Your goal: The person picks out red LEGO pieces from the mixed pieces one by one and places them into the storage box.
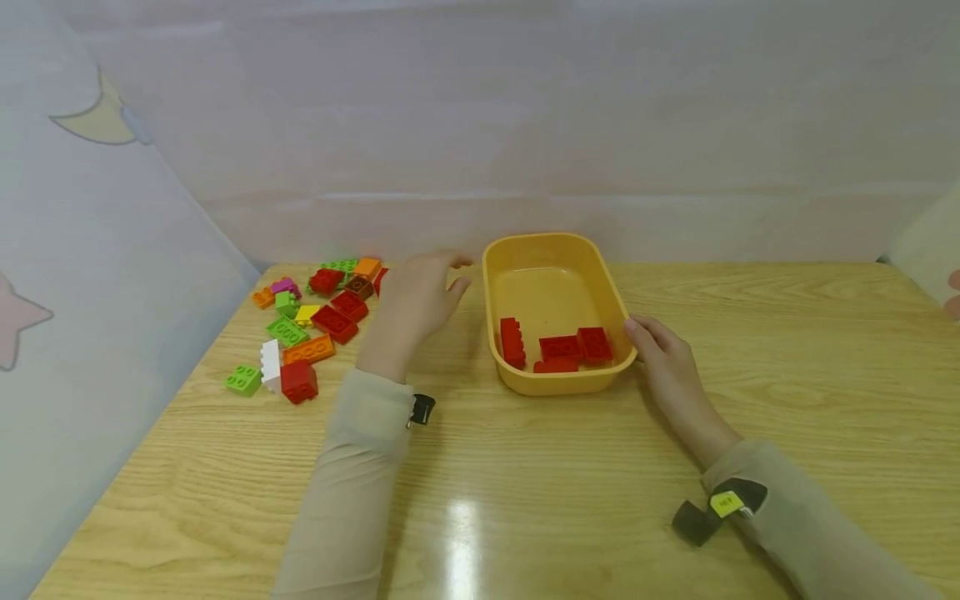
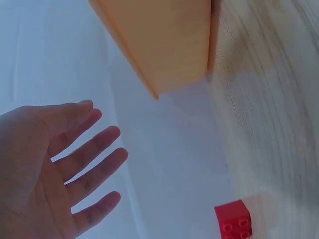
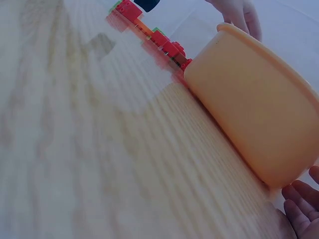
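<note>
4 red bricks (image 1: 561,347) in yellow tub (image 1: 551,385); my R hand (image 1: 671,367) holds its corner; my L hand (image 1: 416,304), fingers apart, nr.

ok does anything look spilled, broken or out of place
Nothing stands out. The yellow tray stands upright with red bricks inside, and no damage shows. The white brick lies on its side among the loose bricks, but that suits a scattered pile.

In the head view, the left grip (image 1: 416,302) partly hides a red brick (image 1: 380,282). The left wrist view crops the tray (image 2: 164,42) at top; the right wrist view crops the right grip (image 3: 303,201).
</note>
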`<state>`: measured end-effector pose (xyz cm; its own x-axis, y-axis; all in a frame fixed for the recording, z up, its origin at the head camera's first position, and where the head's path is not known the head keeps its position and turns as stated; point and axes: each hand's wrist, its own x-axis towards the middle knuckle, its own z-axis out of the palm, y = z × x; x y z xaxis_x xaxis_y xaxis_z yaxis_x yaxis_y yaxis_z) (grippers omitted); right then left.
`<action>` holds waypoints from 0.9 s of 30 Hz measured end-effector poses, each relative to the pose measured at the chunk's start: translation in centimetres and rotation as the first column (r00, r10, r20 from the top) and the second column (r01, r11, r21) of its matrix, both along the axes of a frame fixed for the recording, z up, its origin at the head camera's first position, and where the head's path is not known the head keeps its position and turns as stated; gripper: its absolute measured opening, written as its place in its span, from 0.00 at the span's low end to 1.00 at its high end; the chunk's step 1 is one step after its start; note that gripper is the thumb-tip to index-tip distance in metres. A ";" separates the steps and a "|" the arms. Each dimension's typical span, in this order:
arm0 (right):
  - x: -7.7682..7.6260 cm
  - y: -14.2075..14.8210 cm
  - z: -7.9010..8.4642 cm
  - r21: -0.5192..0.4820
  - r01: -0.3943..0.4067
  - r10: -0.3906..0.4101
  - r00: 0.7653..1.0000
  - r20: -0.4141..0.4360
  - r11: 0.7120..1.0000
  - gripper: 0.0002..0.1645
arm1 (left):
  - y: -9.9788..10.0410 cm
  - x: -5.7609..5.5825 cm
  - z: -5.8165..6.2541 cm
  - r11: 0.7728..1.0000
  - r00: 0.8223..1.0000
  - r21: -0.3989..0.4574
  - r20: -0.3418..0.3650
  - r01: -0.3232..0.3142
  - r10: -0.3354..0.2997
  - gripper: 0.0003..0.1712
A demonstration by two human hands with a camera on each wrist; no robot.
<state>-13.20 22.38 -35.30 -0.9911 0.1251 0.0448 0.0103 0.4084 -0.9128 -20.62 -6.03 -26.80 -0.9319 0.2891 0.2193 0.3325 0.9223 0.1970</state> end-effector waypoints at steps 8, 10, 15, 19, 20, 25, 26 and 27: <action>0.0 0.0 0.0 0.004 0.005 -0.005 1.000 0.005 1.000 0.38 | -3.1 -0.6 -0.1 0.995 0.996 0.056 0.032 -0.084 0.083 0.23; 0.0 0.0 0.0 0.003 0.010 -0.010 1.000 0.006 1.000 0.38 | -3.8 -0.6 0.0 0.993 0.993 0.069 0.070 -0.097 0.092 0.24; 0.0 -0.1 -0.1 -0.006 0.015 -0.015 1.000 -0.002 1.000 0.38 | -6.1 -0.6 0.1 0.986 0.972 0.100 0.206 -0.135 0.113 0.29; 0.0 -0.2 -0.2 -0.021 0.015 -0.015 1.000 -0.011 1.000 0.38 | -7.9 -0.6 0.1 0.979 0.957 0.086 0.239 -0.187 0.162 0.30; 0.0 -0.2 -0.2 -0.025 0.015 -0.016 1.000 -0.013 1.000 0.38 | -8.2 -0.5 0.1 0.977 0.956 0.075 0.235 -0.200 0.178 0.30; -0.1 0.0 -0.2 -0.021 0.009 -0.009 1.000 -0.009 1.000 0.38 | -9.3 -0.3 0.0 0.965 0.939 0.019 0.233 -0.263 0.251 0.30; -0.1 0.1 -0.2 -0.019 0.008 -0.008 1.000 -0.009 1.000 0.38 | -9.4 -0.3 0.0 0.962 0.933 0.009 0.247 -0.272 0.261 0.31; -0.1 0.1 -0.2 -0.012 0.006 -0.006 1.000 -0.007 1.000 0.38 | -9.5 -0.2 0.0 0.960 0.927 -0.001 0.263 -0.278 0.269 0.31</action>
